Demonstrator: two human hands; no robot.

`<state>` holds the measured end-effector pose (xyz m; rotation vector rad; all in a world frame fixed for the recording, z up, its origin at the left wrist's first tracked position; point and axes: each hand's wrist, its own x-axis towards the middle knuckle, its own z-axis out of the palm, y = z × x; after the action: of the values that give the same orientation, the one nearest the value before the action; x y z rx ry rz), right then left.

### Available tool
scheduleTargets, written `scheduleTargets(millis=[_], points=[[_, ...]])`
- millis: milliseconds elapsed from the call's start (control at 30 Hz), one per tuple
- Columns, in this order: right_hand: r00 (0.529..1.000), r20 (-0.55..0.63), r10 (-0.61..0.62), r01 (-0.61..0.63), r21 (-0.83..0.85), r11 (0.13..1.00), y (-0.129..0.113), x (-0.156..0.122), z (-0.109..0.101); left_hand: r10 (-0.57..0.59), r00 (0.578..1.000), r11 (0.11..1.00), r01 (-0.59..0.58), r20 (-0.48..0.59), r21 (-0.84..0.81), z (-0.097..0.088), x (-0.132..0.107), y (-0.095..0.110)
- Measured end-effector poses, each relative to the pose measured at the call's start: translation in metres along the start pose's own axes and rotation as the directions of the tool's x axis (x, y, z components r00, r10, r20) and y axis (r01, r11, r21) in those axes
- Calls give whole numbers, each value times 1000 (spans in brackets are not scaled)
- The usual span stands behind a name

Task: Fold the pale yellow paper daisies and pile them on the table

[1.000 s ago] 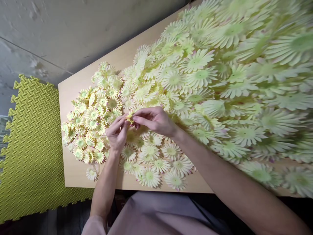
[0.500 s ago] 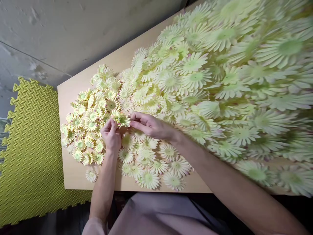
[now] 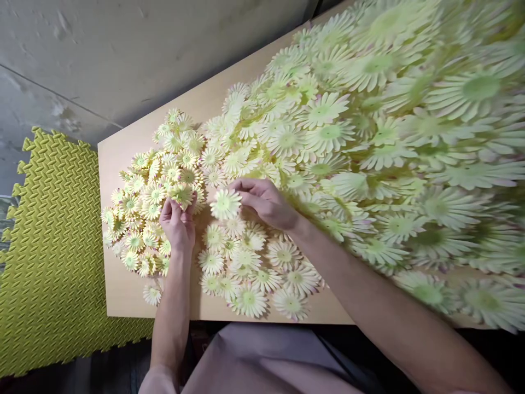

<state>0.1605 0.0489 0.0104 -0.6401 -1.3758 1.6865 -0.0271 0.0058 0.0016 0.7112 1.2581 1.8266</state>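
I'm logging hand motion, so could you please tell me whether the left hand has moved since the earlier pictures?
Yes, the left hand has moved to the left, nearer the left edge of the table.

We can read no text, label, brand, number or sign anywhere in view.
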Motion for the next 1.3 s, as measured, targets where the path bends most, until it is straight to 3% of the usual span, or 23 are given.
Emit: scheduleTargets(millis=[100, 200, 300, 400, 633, 867, 1133, 1300], points=[[980, -192, -48, 31, -91, 995, 3, 2, 0, 148, 989, 956, -149, 23, 251, 4, -8, -3], [961, -237, -140, 93, -202, 975, 3, 3, 3, 219, 972, 888, -235, 86, 396, 8, -16, -6], [947, -229, -226, 149, -309, 939, 3, 3, 7, 263, 956, 852, -292, 127, 434, 9, -18, -7], [951, -201, -237, 160, -338, 927, 4, 2, 8, 293, 942, 820, -336, 164, 463, 9, -18, -5], [936, -202, -290, 184, -420, 889, 6, 3, 11, 274, 928, 851, -356, 252, 387, 14, -16, -3], [948, -143, -285, 201, -424, 883, 6, 2, 11, 259, 869, 738, -460, 422, 493, 6, -11, -2], [951, -10, -308, 263, -495, 828, 3, 2, 12, 222, 891, 751, -415, 395, 514, 9, -14, 0], [964, -66, -259, 212, -402, 891, 1, 2, 10, 275, 907, 741, -412, 319, 531, 11, -14, 2]])
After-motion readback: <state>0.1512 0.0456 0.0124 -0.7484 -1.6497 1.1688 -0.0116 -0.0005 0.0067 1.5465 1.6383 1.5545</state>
